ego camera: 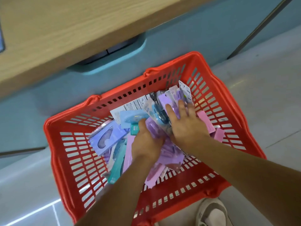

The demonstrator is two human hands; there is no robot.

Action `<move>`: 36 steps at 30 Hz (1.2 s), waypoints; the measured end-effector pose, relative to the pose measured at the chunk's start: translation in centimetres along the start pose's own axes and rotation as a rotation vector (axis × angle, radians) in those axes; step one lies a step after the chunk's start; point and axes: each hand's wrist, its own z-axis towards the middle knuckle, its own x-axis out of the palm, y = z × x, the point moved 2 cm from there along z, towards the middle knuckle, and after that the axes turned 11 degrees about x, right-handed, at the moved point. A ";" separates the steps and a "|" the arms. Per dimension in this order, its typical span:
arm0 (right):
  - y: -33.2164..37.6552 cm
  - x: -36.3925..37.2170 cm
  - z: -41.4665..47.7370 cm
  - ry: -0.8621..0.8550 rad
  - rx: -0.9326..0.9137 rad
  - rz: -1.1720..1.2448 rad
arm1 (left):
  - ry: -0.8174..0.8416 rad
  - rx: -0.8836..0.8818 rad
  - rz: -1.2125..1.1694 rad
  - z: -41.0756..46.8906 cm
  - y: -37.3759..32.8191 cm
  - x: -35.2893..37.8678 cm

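Note:
A red plastic basket (68, 160) stands on the floor, filled with several flat blister packs in purple, blue, teal and pink. My left hand (146, 144) reaches into the middle of the pile, its fingers curled round a purple pack (154, 129). My right hand (187, 126) lies further right with its fingers spread flat on a stack of purple and blue packs (164, 101) leaning against the far right corner. A lilac pack (105, 139) and a teal pack (117, 163) lie loose at the left of the pile.
The basket sits on a pale glossy floor (260, 103). A wooden counter (65, 30) with a teal base (65, 95) overhangs it at the back. My shoe (211, 212) shows at the bottom right, close to the basket's near rim.

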 end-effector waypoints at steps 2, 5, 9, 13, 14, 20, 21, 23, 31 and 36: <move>0.0 0.7 0.8 0.122 0.047 0.059 | 0.020 0.005 -0.018 0.1 0.1 0.1; -0.1 1.3 1.8 0.161 0.088 0.112 | 0.042 0.069 -0.001 -0.1 0.8 -0.5; -0.1 1.4 2.9 0.106 0.087 0.123 | -0.025 0.176 -0.014 -0.7 1.9 -1.1; -0.4 0.6 2.5 0.080 0.081 0.160 | 0.026 0.217 0.053 -0.7 2.1 -1.0; -0.7 -0.2 2.2 0.063 0.087 0.210 | 0.059 0.213 0.073 -0.4 2.2 -0.9; -3.4 -4.9 0.6 -0.089 0.120 0.602 | 0.106 0.166 0.048 0.3 2.0 -0.6; -3.4 -4.9 0.3 -0.071 0.087 0.601 | 0.057 0.165 0.052 0.0 2.0 -0.9; -3.1 -4.4 -0.1 -0.050 0.036 0.602 | -0.057 0.179 0.028 -0.9 1.9 -1.9; -2.7 -6.1 -3.6 -0.087 0.059 0.966 | -0.274 0.206 -0.352 -4.2 2.4 -10.5; -0.8 -8.8 -6.5 0.107 -0.107 1.182 | -0.165 0.155 -0.448 -6.6 1.8 -14.9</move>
